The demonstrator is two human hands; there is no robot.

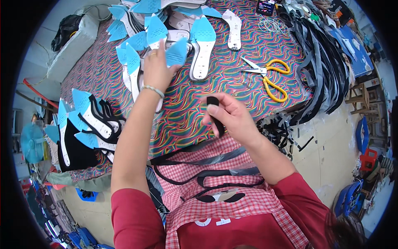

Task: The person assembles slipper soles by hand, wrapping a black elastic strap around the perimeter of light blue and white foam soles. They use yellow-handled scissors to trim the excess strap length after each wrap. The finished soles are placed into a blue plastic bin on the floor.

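My left hand (159, 69) reaches over a pile of shoe insoles on the table, fingers stretched out and thumb spread. Beside its thumb lies a blue-tipped insole (177, 51); I cannot tell whether the hand grips it. Just beyond the fingertips is another blue-and-white insole (156, 30). Nearer my body, my right hand (234, 118) pinches a short black strip (217, 120) between thumb and fingers, above the table's front edge. Right of the pile rests a stack of insoles (203, 52) with blue upper ends and white lower ends.
Yellow-handled scissors (267, 74) lie with blades apart on the patterned tablecloth (182, 124). Long black strips (325, 70) hang over the right edge. At the left sit black-edged insoles (97, 120). A white insole-shaped piece (233, 31) lies farther back, and black scraps (282, 133) litter the right side.
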